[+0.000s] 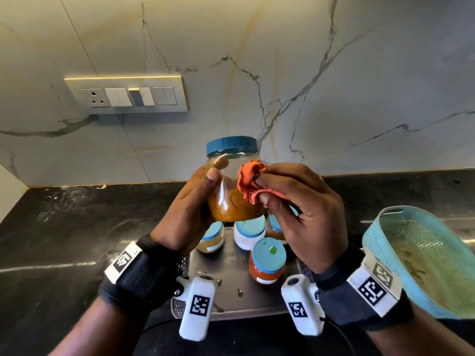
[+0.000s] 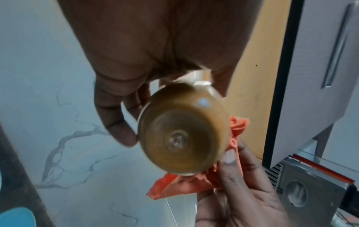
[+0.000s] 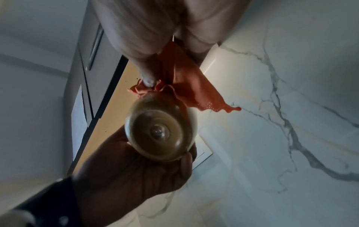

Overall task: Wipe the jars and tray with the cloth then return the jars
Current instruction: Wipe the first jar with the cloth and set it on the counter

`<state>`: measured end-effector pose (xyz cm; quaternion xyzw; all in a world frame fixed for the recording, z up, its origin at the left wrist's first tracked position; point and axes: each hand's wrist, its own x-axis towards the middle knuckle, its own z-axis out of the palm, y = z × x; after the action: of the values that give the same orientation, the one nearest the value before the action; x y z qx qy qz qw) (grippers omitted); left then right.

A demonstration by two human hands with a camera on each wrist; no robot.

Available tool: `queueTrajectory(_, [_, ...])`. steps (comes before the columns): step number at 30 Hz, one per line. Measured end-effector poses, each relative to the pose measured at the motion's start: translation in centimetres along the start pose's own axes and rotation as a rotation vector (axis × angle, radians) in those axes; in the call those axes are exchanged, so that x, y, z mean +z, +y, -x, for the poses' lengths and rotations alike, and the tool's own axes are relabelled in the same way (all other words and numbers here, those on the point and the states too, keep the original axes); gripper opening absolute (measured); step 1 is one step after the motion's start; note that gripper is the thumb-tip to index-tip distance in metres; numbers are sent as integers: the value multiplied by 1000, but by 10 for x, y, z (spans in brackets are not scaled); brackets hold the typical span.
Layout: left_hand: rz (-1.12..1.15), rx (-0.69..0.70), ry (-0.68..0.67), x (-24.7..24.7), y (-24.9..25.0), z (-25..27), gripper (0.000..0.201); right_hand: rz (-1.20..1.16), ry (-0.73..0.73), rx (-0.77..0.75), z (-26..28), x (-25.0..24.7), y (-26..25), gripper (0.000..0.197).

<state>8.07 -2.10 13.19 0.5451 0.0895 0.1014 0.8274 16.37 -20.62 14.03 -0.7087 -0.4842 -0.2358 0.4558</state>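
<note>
My left hand (image 1: 198, 199) grips a clear jar (image 1: 228, 186) with a blue lid and brown powder, held upright above the counter. My right hand (image 1: 290, 199) pinches a bunched orange cloth (image 1: 248, 181) against the jar's right side. Both wrist views look up at the jar's round base (image 2: 182, 130) (image 3: 161, 132), with the cloth (image 2: 174, 185) (image 3: 186, 83) beside it. Below my hands, several smaller blue-lidded jars stand on a steel tray (image 1: 231, 301): a white one (image 1: 249, 233), a red one (image 1: 267, 263) and a brown one (image 1: 212, 238).
A light blue plastic basket (image 1: 424, 255) lies tilted at the right on the black counter (image 1: 64, 240). A marble wall with a switch panel (image 1: 126, 95) rises behind. Green drops mark the red jar's lid.
</note>
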Motion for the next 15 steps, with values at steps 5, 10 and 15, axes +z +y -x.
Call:
queueTrajectory(5, [-143,25,0,2,5,4,94,156,-196,-214,9,4,-13,23])
queueTrajectory(10, [-146,32,23,1,-1,4,77,115,-119,-100,-7,-4,0,21])
queueTrajectory(15, [-102,52,69,4,1,2,72,94,-110,-120,-1,-2,-7,21])
